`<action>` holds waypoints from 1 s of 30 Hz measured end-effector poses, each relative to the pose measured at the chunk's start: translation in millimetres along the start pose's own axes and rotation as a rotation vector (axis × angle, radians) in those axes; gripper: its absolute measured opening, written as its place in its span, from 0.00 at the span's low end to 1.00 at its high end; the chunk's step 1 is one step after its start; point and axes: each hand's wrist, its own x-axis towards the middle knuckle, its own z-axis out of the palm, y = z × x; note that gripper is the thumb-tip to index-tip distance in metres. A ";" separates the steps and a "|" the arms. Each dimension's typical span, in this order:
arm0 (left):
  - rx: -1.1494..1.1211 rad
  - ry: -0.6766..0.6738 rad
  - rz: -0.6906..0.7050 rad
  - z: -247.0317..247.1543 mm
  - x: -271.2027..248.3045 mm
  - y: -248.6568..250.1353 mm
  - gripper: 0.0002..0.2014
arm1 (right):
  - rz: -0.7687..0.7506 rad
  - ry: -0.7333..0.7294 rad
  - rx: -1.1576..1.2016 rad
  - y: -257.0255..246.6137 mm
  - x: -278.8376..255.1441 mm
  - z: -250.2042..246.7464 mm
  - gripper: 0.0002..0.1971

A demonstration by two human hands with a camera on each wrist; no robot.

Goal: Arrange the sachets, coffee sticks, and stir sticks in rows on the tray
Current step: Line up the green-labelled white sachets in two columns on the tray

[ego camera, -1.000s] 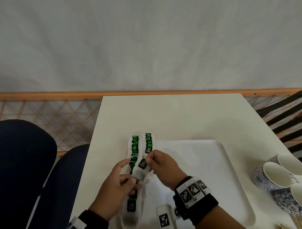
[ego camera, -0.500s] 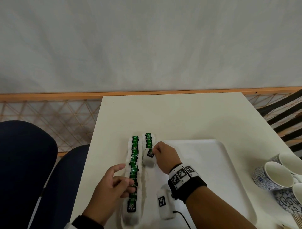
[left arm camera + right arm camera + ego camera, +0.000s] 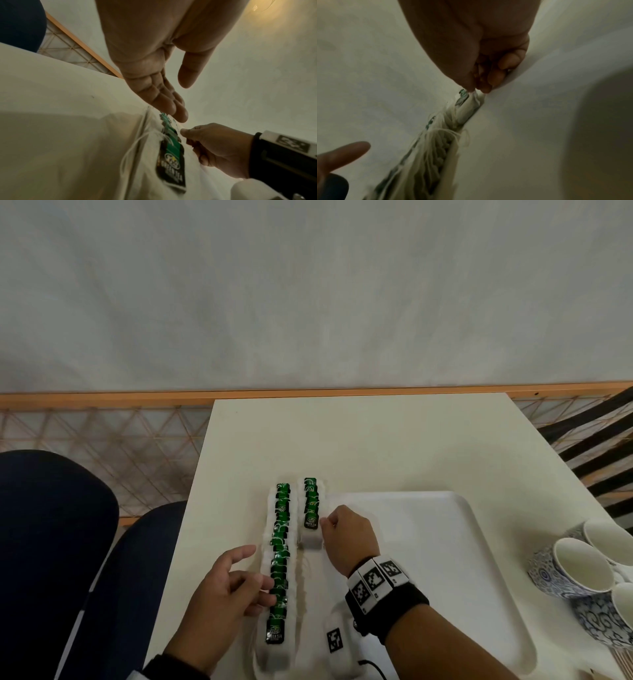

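Two rows of white, green-tagged sachets (image 3: 281, 559) overlap along the tray's (image 3: 445, 542) nine-o'clock edge. Right hand (image 3: 349, 534) pinches the short row's nearest sachet (image 3: 311, 529); left hand (image 3: 222, 587) hovers, fingers relaxed.

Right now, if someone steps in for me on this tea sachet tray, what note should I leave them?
Left hand: open, holding nothing, its fingers at the long row of sachets.
Right hand: pinching the nearest sachet of the short row, just being set down.
Both rows lie along the left edge of the white tray; whether they sit fully on it is unclear.
Done: one long row, a second row started.
Left: finish the second row. No coffee sticks or stir sticks can be made out.
Patterned cups stand right of the tray.
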 end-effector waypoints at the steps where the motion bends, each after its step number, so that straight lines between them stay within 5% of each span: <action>1: -0.003 -0.001 -0.001 0.4 -0.5 0.5 0.16 | -0.002 -0.002 -0.002 -1.3 0.6 0.2 0.12; 9: 0.018 0.027 0.030 -8.4 -10.4 6.1 0.15 | 0.011 -0.021 0.015 -12.4 -0.9 -9.2 0.11; 12: 0.103 0.046 0.061 -19.8 -25.2 4.2 0.14 | -0.118 -0.072 -0.007 -13.7 -22.0 -22.3 0.11; 17: 0.313 -0.043 0.093 -43.2 -67.2 -4.7 0.09 | -0.427 -0.439 -0.284 -13.4 -86.8 -48.9 0.11; 22: 0.711 -0.164 0.102 -56.9 -108.4 -29.6 0.09 | -0.503 -0.682 -0.427 2.7 -148.5 -53.9 0.17; 28: 1.051 -0.294 0.095 -54.3 -142.5 -63.4 0.34 | -0.581 -0.676 -0.516 26.5 -193.5 -34.4 0.35; 30: 1.099 -0.294 0.112 -49.4 -151.3 -71.0 0.39 | -0.696 -0.593 -0.631 27.2 -203.2 -23.9 0.30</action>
